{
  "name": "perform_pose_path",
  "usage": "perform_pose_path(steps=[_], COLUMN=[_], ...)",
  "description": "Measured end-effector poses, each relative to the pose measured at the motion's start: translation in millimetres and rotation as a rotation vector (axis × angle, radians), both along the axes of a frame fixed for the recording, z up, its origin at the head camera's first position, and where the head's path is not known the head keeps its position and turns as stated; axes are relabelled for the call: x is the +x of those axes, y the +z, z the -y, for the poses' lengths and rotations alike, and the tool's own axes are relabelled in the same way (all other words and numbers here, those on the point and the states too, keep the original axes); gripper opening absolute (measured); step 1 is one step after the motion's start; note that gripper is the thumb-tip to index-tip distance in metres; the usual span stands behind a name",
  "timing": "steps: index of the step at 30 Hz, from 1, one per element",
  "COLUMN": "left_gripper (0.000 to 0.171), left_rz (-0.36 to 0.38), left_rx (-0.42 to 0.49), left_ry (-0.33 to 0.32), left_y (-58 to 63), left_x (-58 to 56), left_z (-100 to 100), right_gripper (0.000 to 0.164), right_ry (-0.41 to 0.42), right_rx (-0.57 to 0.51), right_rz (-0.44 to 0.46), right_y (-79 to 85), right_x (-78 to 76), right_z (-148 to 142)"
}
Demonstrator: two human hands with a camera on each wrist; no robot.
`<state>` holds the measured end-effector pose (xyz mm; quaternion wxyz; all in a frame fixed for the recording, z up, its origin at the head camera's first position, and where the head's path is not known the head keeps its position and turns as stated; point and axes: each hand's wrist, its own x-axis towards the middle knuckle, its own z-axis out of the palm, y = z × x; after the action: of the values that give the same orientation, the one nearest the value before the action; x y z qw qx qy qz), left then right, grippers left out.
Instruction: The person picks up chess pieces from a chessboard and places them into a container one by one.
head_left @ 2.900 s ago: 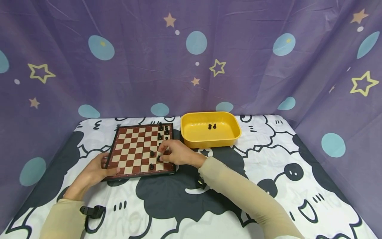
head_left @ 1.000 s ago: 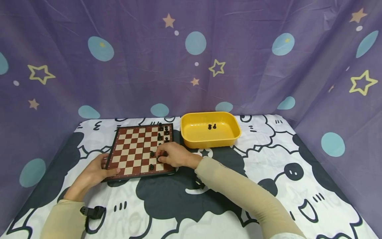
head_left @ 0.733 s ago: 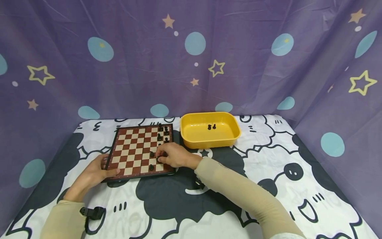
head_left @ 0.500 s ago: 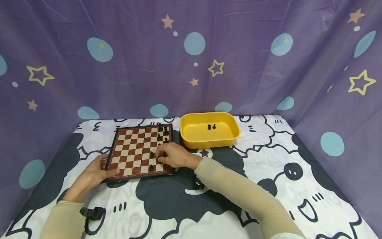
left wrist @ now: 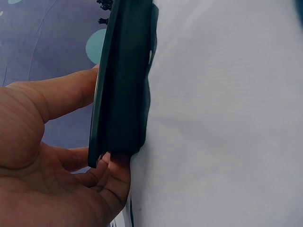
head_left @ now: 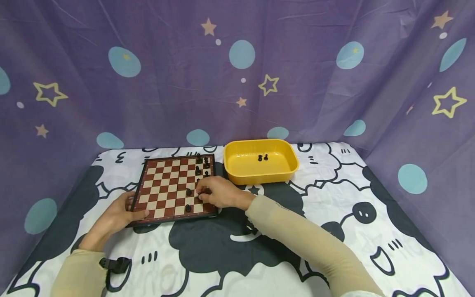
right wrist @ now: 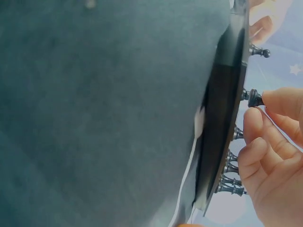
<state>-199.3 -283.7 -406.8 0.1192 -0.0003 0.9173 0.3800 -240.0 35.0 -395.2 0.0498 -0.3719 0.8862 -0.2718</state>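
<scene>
My left hand (head_left: 116,213) grips the near left corner of a brown and cream chessboard (head_left: 157,187), thumb on top and fingers curled underneath, as the left wrist view shows. Over the board's right part, my right hand (head_left: 222,194) pinches a black chess piece (right wrist: 255,98) between thumb and finger, close to the board's surface. From the head camera that piece is mostly hidden by the fingers. A black pawn (head_left: 188,208) stands nearer the front edge, and another black piece (head_left: 189,192) is just left of the fingertips. Several more black pieces (head_left: 198,170) stand towards the far right corner.
A yellow tray (head_left: 261,178) stands right of the board at the back, with a few small black pieces (head_left: 260,158) lying in it. A black and white cartoon cloth (head_left: 237,255) covers the table. Behind hangs a purple curtain (head_left: 159,111).
My right hand has shifted slightly left and towards me, then in the last half second a little back to the right. My left hand keeps its grip on the board corner.
</scene>
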Motion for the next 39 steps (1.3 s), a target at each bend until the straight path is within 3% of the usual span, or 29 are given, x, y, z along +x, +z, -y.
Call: perform_pose_path(steps=[20,39], left_gripper=[0.097,0.099], left_rz=[-0.006,0.022], left_rx=[-0.004,0.002], left_ry=[0.001,0.012], left_y=[1.4,2.0], left_x=[0.2,0.2], left_z=[-2,0], right_gripper=[0.016,0.019], right_ry=[-0.049,-0.130], right_rx=[-0.075,-0.046], right_rz=[0.020,-0.095], right_y=[9.7,14.6], right_x=[4.5,10.5], right_z=[-39,-83])
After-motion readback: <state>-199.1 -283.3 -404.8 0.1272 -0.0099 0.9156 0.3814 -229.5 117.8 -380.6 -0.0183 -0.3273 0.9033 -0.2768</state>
